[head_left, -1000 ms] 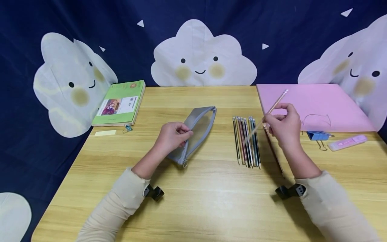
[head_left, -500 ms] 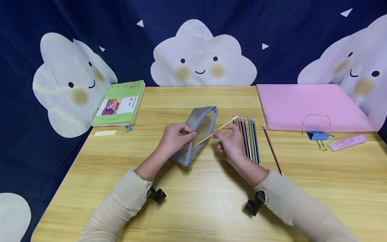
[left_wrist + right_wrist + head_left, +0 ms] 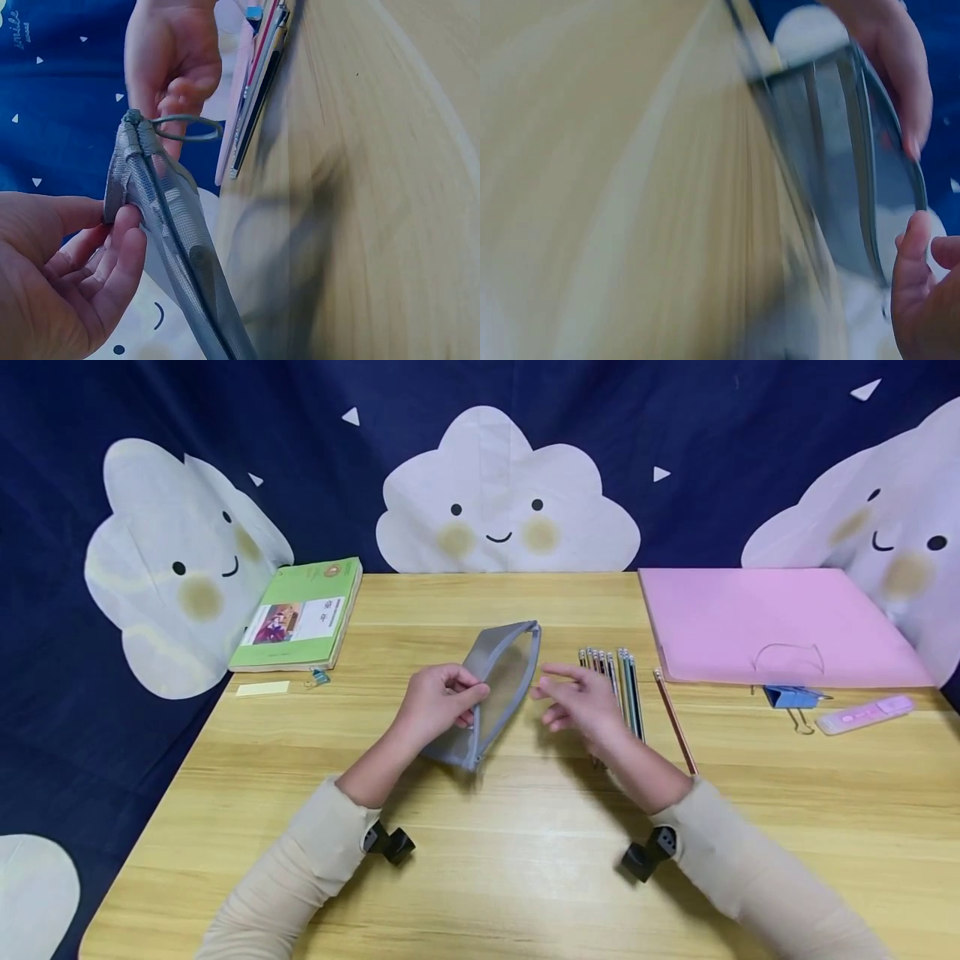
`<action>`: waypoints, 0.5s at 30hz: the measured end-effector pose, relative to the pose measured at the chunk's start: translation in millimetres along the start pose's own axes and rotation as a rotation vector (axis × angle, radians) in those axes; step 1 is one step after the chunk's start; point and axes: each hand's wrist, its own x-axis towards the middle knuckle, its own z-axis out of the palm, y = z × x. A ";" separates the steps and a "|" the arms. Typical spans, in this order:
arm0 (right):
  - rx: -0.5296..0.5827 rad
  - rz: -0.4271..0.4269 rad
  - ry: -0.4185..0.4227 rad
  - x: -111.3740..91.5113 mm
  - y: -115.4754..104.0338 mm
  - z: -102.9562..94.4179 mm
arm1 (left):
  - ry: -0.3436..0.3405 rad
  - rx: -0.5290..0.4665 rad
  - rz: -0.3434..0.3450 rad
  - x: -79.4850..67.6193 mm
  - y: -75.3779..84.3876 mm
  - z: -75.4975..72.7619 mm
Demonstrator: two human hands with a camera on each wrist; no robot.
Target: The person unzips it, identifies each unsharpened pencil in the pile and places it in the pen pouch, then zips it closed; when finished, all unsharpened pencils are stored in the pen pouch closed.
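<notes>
In the head view my left hand (image 3: 438, 702) pinches the near left edge of a grey mesh zip pouch (image 3: 483, 652), whose mouth gapes to the right. Just right of that mouth is my right hand (image 3: 585, 703), its fingers loosely extended with nothing held. The left wrist view shows the zipped rim of the pouch (image 3: 176, 225) close up, with a pull ring at its end. A row of several pencils (image 3: 634, 697) lies on the table, partly hidden behind the right hand and wrist. One brown pencil (image 3: 676, 722) lies apart, to their right.
A pink folder (image 3: 772, 618) lies at the back right, with a blue binder clip (image 3: 792, 697) and a pink utility knife (image 3: 865, 715) before it. Back left are a green book (image 3: 296, 618), a pale yellow strip (image 3: 262, 688) and a small teal clip (image 3: 320, 677).
The right hand carried a pale gold pencil left from above the row to the pouch's mouth and let it go. It now stands slightly back from the pouch; the left hand keeps its hold.
</notes>
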 end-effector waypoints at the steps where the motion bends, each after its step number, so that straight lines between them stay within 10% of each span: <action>1: -0.029 -0.025 0.036 -0.3 -0.9 -8.9 | 0.004 -0.003 -0.003 0.4 -0.1 -0.6; 8: -0.341 -0.056 0.231 -7.5 -7.2 -72.9 | 0.028 -0.021 -0.002 1.5 1.1 -2.3; 15: -0.611 -0.040 0.295 -13.5 0.5 -97.4 | 0.026 -0.044 -0.020 2.2 -0.2 -0.8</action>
